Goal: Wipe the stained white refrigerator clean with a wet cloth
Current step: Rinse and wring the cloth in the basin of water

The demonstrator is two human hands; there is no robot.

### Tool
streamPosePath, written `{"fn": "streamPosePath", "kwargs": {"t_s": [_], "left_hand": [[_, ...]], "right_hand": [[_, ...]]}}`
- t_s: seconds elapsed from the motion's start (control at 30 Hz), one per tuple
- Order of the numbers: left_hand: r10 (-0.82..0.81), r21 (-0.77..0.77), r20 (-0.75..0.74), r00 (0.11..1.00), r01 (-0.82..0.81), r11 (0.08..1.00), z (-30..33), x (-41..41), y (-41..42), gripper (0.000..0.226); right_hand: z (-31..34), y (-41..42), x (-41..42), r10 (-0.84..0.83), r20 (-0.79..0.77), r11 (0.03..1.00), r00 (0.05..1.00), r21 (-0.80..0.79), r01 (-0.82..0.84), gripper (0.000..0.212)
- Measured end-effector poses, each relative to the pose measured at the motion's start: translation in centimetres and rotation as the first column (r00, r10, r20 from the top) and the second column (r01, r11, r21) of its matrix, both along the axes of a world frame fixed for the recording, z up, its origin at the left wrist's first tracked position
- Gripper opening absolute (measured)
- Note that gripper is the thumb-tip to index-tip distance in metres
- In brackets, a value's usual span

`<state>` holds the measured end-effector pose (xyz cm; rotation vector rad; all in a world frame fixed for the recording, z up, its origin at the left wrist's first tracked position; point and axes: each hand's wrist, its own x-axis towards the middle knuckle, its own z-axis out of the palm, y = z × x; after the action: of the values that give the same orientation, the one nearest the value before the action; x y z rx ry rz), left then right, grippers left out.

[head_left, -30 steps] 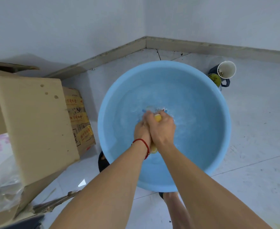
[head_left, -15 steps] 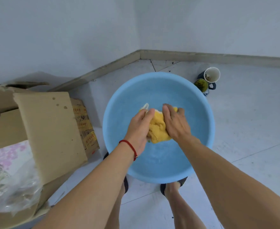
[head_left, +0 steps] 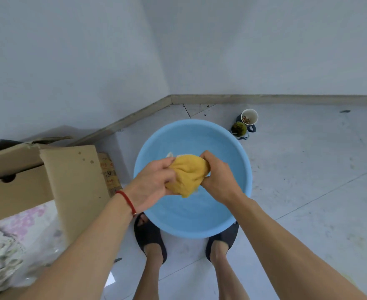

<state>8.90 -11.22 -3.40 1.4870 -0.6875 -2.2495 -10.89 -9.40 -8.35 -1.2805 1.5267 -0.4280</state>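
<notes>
Now both hands grip yellow cloth (head_left: 188,174), lifted higher above blue basin (head_left: 243,169).

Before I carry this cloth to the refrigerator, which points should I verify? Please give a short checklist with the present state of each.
1. Yellow cloth held by both hands, left hand and right hand: ok.
2. Cloth above the blue basin, so drips fall inside: ok.
3. Cloth wrung enough not to drip: cannot tell.
4. Feet clear of the basin rim: not ok, both slippers sit against it.
5. Refrigerator in sight: not ok, not in view.
</notes>
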Motion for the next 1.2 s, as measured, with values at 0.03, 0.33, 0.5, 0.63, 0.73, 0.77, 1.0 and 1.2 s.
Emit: {"fn": "streamPosePath", "kwargs": {"t_s": [0.03, 0.33, 0.5, 0.63, 0.73, 0.77, 1.0, 1.2], "left_hand": [[-0.074, -0.061, 0.112, 0.991, 0.082, 0.995, -0.2, 0.6, 0.2, 0.052], [-0.346, -0.265, 0.397, 0.85, 0.467, 0.844, -2.0, -3.5, 2.5, 0.072], [-0.15, -0.494, 0.55, 0.822, 0.464, 0.735, -3.0, -3.7, 1.4, 0.025], [-0.071, -0.628, 0.767, 0.638, 0.768, 0.123, -2.4, -4.4, 0.4, 0.012], [-0.111, -0.545, 0.835, 0.539, 0.838, -0.03, -2.7, -3.7, -1.1, 0.026], [-0.147, -0.498, 0.862, 0.486, 0.865, -0.06, -2.9, -3.4, -1.6, 0.028], [-0.419, 0.044, 0.908, -0.023, 0.998, 0.039, -2.1, -5.1, -3.5, 0.02], [-0.802, 0.264, 0.488, 0.344, 0.818, 0.511, -2.0, -5.9, -3.4, 0.012]], "right_hand": [[0.6, -0.2, -0.3, 0.013, -0.008, 1.0, 1.0, 0.009, -0.013, 0.035], [5.0, -1.3, -2.3, -0.092, 0.497, 0.939, 0.863, 0.333, -0.092, 0.056], [5.6, -1.7, -4.3, -0.397, 0.619, 0.828, 0.678, 0.56, -0.026, 0.021], [3.9, -0.3, -2.4, -0.548, 0.597, 0.648, 0.585, 0.746, -0.154, 0.07], [3.1, 0.7, -1.8, -0.492, 0.702, 0.561, 0.515, 0.708, -0.429, 0.096], [2.9, 0.5, -2.0, -0.466, 0.709, 0.573, 0.53, 0.698, -0.43, 0.094], [3.5, -2.2, 0.3, 0.567, -0.107, 0.778, 0.817, 0.397, -0.487, 0.016], [1.7, -1.8, 0.0, 0.659, -0.539, 0.668, 0.525, 0.097, -0.738, 0.021]]}}
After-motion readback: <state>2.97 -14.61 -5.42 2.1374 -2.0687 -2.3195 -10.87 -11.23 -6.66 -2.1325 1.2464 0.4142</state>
